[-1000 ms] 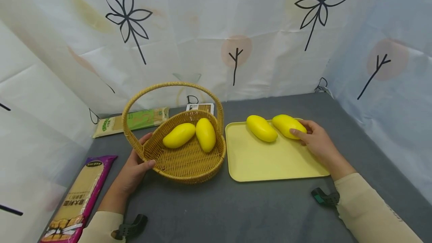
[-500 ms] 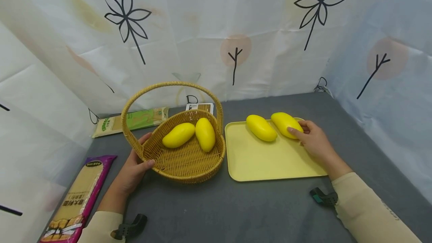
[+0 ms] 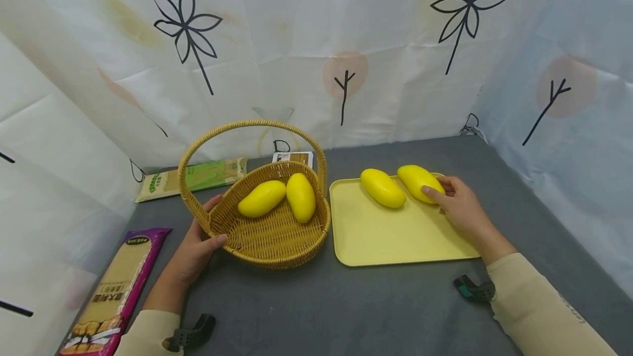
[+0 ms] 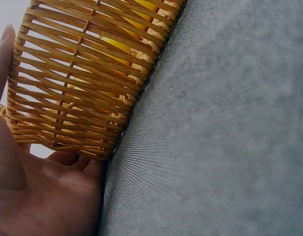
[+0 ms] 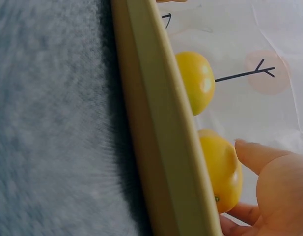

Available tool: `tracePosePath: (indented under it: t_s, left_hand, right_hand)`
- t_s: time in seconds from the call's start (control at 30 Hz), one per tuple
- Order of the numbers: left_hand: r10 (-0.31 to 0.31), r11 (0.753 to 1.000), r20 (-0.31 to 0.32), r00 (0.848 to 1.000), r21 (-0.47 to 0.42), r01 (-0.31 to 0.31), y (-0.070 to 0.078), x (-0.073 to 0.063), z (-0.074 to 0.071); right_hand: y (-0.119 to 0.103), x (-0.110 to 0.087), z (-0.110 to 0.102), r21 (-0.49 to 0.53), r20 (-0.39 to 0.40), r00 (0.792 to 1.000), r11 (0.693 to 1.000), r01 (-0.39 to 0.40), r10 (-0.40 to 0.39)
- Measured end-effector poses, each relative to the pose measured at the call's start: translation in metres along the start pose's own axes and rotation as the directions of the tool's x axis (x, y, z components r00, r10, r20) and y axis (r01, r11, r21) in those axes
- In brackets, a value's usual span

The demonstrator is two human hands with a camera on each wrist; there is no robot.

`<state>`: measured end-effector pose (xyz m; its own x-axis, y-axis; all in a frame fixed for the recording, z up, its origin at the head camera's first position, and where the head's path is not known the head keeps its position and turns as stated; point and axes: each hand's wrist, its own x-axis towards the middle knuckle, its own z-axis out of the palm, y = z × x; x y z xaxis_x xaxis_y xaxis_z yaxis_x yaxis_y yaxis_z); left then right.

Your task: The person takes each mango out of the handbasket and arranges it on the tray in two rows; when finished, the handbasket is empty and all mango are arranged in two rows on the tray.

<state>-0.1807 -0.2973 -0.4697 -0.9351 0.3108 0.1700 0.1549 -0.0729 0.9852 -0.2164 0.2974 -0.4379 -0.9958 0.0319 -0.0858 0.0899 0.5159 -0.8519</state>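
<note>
A wicker basket point(image 3: 269, 240) with a tall arched handle stands left of centre, holding two yellow mangoes, one lying sideways point(image 3: 262, 199) and one lengthwise point(image 3: 301, 198). My left hand point(image 3: 195, 251) grips its left side, thumb over the rim and the other fingers partly hidden behind the wicker point(image 4: 77, 73). On the pale yellow tray point(image 3: 390, 240) to the right lie two more mangoes. My right hand point(image 3: 462, 207) holds the right-hand mango point(image 3: 419, 183) at its right end, between thumb and fingers. The other mango point(image 3: 383, 188) lies just left of it, untouched.
A purple-edged pasta packet point(image 3: 116, 290) lies at the left edge of the grey table point(image 3: 321, 312). Behind the basket are a green packet point(image 3: 198, 177) and a small white-edged item point(image 3: 294, 157), partly hidden. Patterned white curtains enclose the back and sides.
Over the first half second my right hand shifted slightly left with the mango in its grasp. Since then hardly anything has moved; the left hand keeps its grip on the basket.
</note>
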Motion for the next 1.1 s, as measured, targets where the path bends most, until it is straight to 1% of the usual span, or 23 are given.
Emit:
tracePosePath:
  t_s: [0.17,0.3,0.37,0.47,0.6,0.77,0.83,0.93,1.03,1.1]
  left_hand:
    - [0.000,1.000,-0.003,1.000,0.002,0.000,0.000,-0.001,0.000]
    - [0.006,1.000,-0.002,1.000,-0.001,-0.006,-0.001,-0.002,0.000]
    - [0.011,1.000,0.001,1.000,-0.003,-0.011,-0.001,-0.002,-0.001]
    - [0.015,1.000,0.008,1.000,-0.003,-0.015,-0.002,-0.002,-0.001]
    - [0.017,1.000,0.014,1.000,-0.002,-0.017,-0.001,-0.001,-0.001]
    - [0.019,1.000,0.009,1.000,-0.005,-0.019,0.000,-0.001,-0.001]
    - [0.022,1.000,0.008,1.000,-0.007,-0.022,0.000,-0.001,-0.001]
    - [0.025,1.000,0.012,1.000,-0.012,-0.025,0.000,-0.001,-0.001]
    - [0.025,1.000,0.016,1.000,-0.015,-0.024,0.000,-0.001,-0.001]
    - [0.023,1.000,0.016,1.000,-0.015,-0.023,0.000,-0.001,0.000]
  right_hand:
    - [-0.001,-0.002,-0.002,0.023,-0.001,1.000,1.000,0.005,-0.005]
    - [-0.004,-0.004,-0.003,0.029,-0.018,1.000,0.999,0.014,-0.013]
    - [-0.007,-0.006,-0.005,0.020,-0.040,0.999,1.000,0.020,-0.020]
    - [-0.011,-0.009,-0.007,0.012,-0.101,0.994,0.999,0.037,-0.036]
    - [-0.017,-0.012,-0.009,0.018,-0.183,0.980,0.996,0.087,-0.082]
    - [-0.026,-0.017,-0.012,0.060,-0.229,0.959,0.981,0.186,-0.168]
    - [-0.031,-0.020,-0.011,0.082,-0.234,0.949,0.969,0.235,-0.210]
    - [-0.039,-0.025,-0.009,0.148,-0.214,0.933,0.935,0.322,-0.288]
    - [-0.049,-0.032,-0.005,0.250,-0.167,0.917,0.885,0.394,-0.361]
    - [-0.057,-0.037,-0.001,0.323,-0.126,0.907,0.848,0.421,-0.402]
